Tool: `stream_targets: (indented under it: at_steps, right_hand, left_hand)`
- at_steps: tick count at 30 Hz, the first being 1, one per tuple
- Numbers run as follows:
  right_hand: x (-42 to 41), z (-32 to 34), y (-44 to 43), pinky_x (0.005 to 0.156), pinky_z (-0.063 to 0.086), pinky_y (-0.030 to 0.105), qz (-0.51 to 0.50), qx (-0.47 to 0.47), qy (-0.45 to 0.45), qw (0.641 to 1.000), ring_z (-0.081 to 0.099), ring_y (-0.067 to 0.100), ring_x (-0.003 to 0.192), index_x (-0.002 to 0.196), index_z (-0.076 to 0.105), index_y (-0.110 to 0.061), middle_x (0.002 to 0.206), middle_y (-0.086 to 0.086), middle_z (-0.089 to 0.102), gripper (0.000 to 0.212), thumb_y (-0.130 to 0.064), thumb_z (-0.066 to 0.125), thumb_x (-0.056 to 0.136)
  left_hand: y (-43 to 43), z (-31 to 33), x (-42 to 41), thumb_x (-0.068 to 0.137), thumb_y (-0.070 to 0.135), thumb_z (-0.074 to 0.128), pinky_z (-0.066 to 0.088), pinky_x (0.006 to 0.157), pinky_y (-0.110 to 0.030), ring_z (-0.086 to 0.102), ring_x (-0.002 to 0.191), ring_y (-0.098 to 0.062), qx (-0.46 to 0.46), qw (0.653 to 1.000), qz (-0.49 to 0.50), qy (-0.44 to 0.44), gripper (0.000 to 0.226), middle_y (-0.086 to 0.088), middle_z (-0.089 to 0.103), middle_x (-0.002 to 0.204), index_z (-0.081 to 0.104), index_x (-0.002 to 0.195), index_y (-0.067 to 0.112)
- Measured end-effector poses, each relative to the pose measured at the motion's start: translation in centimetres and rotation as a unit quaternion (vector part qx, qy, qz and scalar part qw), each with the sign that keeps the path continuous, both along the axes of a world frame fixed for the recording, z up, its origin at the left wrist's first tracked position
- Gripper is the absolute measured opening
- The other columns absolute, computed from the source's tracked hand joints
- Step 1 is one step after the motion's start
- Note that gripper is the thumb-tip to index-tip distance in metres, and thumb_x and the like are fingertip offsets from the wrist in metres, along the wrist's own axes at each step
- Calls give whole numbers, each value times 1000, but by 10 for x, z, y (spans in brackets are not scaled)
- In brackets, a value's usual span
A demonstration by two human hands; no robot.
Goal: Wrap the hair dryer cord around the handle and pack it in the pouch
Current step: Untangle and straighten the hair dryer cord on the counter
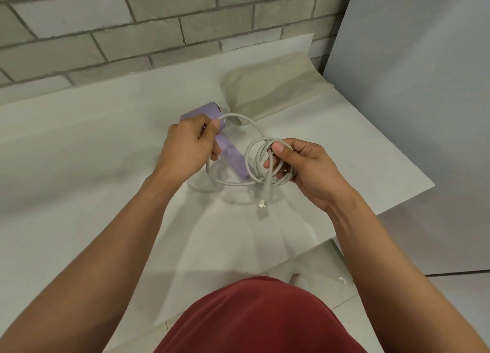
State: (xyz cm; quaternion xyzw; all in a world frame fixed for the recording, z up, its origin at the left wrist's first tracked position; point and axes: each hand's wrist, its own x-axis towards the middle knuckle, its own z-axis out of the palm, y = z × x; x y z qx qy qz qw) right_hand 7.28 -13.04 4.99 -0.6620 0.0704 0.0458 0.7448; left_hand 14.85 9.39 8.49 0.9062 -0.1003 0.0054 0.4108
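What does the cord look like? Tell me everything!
The cord is pale grey and looks smooth and rubbery. Most of it is bunched in loose loops pinched by the right hand. One long strand curves to the left hand, which holds the purple hair dryer. Its plug dangles below the loops.

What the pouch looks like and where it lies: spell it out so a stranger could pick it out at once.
Start at the white counter under the brick wall and look to its far right corner. There, just beyond the purple hair dryer, lies the pouch: a crumpled beige fabric bag, the only cloth thing on the counter.
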Motion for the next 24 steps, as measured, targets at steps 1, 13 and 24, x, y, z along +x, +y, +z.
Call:
stream_targets:
  at_steps: [1, 13, 24]
  right_hand:
    - [0, 0, 0, 76, 52, 32, 4, 1, 3, 1000, 66, 22, 79, 94, 75, -8, 88, 10, 77, 22, -24, 64, 103]
    - [-4, -4, -4, 73, 58, 32, 7, 71, 26, 997, 72, 24, 77, 98, 72, -7, 78, 7, 69, 17, -23, 65, 99]
    - [-8, -2, -7, 75, 58, 35, 4, 80, 16, 997, 71, 22, 73, 112, 69, 7, 79, 9, 69, 41, -29, 66, 93]
  left_hand:
    - [0, 2, 0, 107, 32, 49, 58, 80, -36, 73, 70, -15, 0, 1000, -5, 11, 31, 1, 76, 69, 68, 87, 19]
    - [6, -8, 8, 98, 29, 61, 50, 101, -44, 57, 127, -28, 147, 988, -49, -25, 48, -1, 59, 140, 52, 145, 28]
    - [-28, 1, 12, 104, 44, 44, 54, 83, -42, 68, 103, -20, 214, 891, -330, -225, 39, 7, 72, 110, 73, 122, 27]
